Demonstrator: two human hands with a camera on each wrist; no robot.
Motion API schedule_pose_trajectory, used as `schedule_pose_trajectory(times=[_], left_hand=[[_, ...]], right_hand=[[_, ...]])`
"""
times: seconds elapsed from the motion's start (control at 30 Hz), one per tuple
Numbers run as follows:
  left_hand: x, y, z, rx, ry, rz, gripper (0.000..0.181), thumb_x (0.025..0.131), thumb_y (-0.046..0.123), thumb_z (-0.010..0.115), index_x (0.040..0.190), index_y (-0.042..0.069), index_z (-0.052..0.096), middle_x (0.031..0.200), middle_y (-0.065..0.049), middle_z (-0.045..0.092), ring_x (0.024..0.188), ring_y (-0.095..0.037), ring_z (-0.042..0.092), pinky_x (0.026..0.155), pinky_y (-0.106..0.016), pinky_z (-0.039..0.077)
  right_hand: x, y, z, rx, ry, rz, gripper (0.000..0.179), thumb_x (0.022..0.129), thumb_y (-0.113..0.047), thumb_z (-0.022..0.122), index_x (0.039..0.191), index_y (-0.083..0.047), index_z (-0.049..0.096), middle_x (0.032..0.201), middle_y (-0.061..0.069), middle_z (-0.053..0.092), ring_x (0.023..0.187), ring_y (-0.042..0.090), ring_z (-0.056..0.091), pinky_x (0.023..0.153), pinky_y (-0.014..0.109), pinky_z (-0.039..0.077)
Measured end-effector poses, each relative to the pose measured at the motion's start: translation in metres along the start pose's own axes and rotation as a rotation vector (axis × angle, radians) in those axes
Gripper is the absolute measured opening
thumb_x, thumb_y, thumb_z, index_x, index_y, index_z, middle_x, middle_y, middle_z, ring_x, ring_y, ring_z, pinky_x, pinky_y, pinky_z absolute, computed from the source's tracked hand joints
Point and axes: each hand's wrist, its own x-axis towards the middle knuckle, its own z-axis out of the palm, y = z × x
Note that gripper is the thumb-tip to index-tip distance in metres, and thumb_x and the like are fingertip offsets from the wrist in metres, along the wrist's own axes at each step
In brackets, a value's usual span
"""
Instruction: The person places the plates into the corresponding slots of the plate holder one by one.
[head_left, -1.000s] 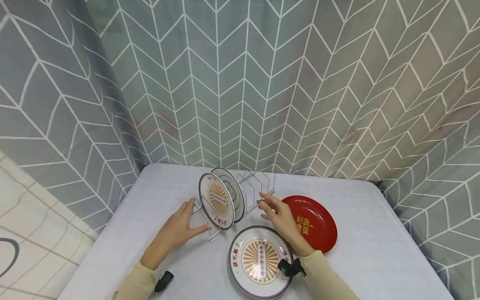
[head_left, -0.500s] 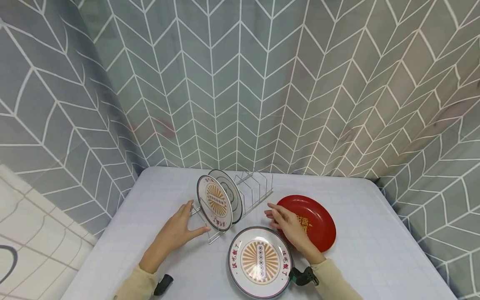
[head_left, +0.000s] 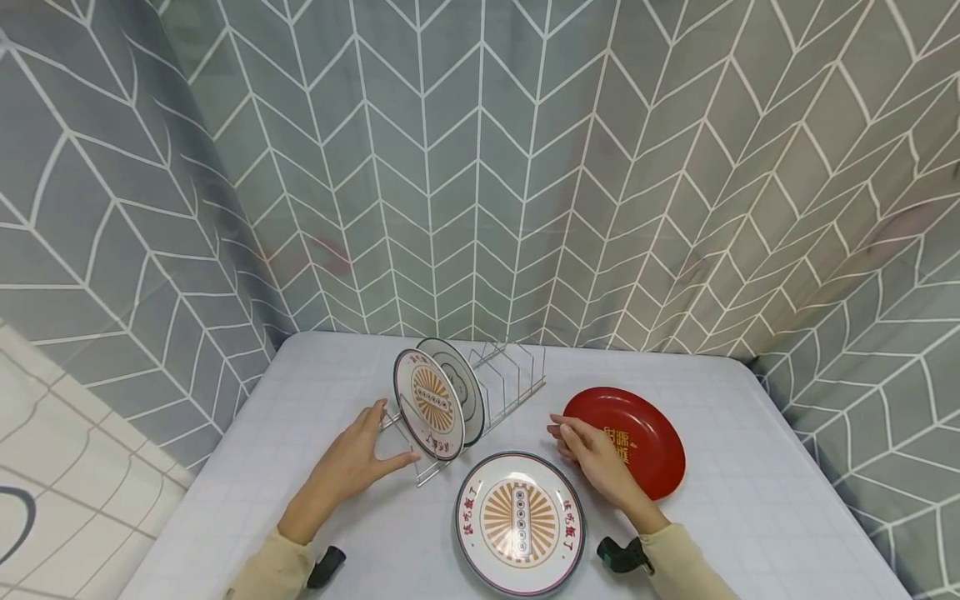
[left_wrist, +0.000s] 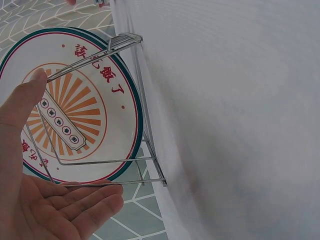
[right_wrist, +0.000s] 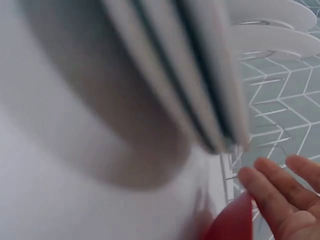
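A wire dish rack (head_left: 517,392) stands on the table with two white plates upright in its left slots. The nearer plate (head_left: 429,406) carries an orange sunburst and red characters. My left hand (head_left: 358,457) spans the rack's left end, thumb and straight fingers touching its wires; close up, the left hand (left_wrist: 60,200) has the plate face beyond it. Beside the red plate (head_left: 651,437), my right hand (head_left: 600,468) lies over its left rim, fingers extended and holding nothing. A stack of white plates (head_left: 520,523) lies flat in front of the rack.
The white-covered table (head_left: 750,500) ends at a patterned curtain (head_left: 525,208) at the back and sides. In the right wrist view, the stacked plates' rims (right_wrist: 220,100) loom close to the camera. Right of the two plates, the rack has bare slots.
My right hand has moved from near the rack towards the right and towards me. The red plate has shifted slightly to the right in the last half second. My left hand stays put.
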Motion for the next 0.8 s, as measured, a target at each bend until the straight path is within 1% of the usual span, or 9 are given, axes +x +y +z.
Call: schedule_pose_trajectory(times=[0.17, 0.4, 0.57, 0.67, 0.77, 0.8], left_hand=[[0.000, 0.000, 0.000, -0.004, 0.002, 0.001, 0.110, 0.076, 0.061, 0.074, 0.148, -0.009, 0.029, 0.141, -0.033, 0.046, 0.125, -0.046, 0.053, 0.101, -0.055, 0.048], [0.000, -0.002, 0.001, -0.010, 0.004, 0.013, 0.112, 0.076, 0.066, 0.071, 0.148, -0.009, 0.029, 0.142, -0.032, 0.046, 0.126, -0.046, 0.052, 0.102, -0.055, 0.048], [0.000, -0.003, 0.001, -0.014, 0.022, 0.037, 0.111, 0.076, 0.067, 0.070, 0.147, -0.010, 0.031, 0.139, -0.033, 0.049, 0.124, -0.045, 0.055, 0.100, -0.054, 0.049], [0.001, -0.004, 0.001, -0.016, 0.024, 0.038, 0.111, 0.076, 0.067, 0.070, 0.147, -0.009, 0.031, 0.138, -0.032, 0.049, 0.123, -0.045, 0.055, 0.100, -0.054, 0.049], [0.001, -0.004, 0.002, -0.020, 0.020, 0.036, 0.112, 0.076, 0.068, 0.070, 0.147, -0.009, 0.031, 0.139, -0.032, 0.049, 0.124, -0.045, 0.055, 0.100, -0.054, 0.049], [0.000, -0.004, 0.002, -0.019, 0.020, 0.038, 0.112, 0.076, 0.068, 0.070, 0.147, -0.009, 0.031, 0.139, -0.032, 0.049, 0.124, -0.045, 0.055, 0.100, -0.054, 0.049]], right_hand=[[-0.006, 0.006, -0.005, 0.011, 0.036, -0.009, 0.039, 0.103, -0.017, 0.049, 0.135, 0.006, 0.053, 0.128, 0.024, 0.063, 0.118, 0.041, 0.061, 0.094, 0.035, 0.054], [-0.008, 0.012, -0.012, -0.083, 0.143, -0.053, 0.035, 0.102, -0.013, 0.053, 0.131, 0.005, 0.058, 0.124, 0.021, 0.066, 0.112, 0.038, 0.065, 0.089, 0.034, 0.057], [-0.009, 0.017, -0.017, -0.121, 0.163, -0.071, 0.035, 0.101, -0.012, 0.054, 0.130, 0.006, 0.058, 0.124, 0.020, 0.066, 0.113, 0.038, 0.064, 0.089, 0.030, 0.057], [-0.009, 0.019, -0.019, -0.139, 0.177, -0.079, 0.036, 0.101, -0.013, 0.055, 0.131, 0.005, 0.058, 0.126, 0.019, 0.066, 0.114, 0.037, 0.064, 0.089, 0.029, 0.057], [-0.012, 0.022, -0.021, -0.162, 0.168, -0.091, 0.035, 0.100, -0.014, 0.056, 0.132, 0.002, 0.059, 0.127, 0.016, 0.066, 0.114, 0.035, 0.065, 0.089, 0.023, 0.056], [-0.014, 0.023, -0.020, -0.164, 0.162, -0.092, 0.036, 0.100, -0.014, 0.057, 0.133, 0.000, 0.059, 0.127, 0.014, 0.066, 0.115, 0.031, 0.065, 0.088, 0.021, 0.056]])
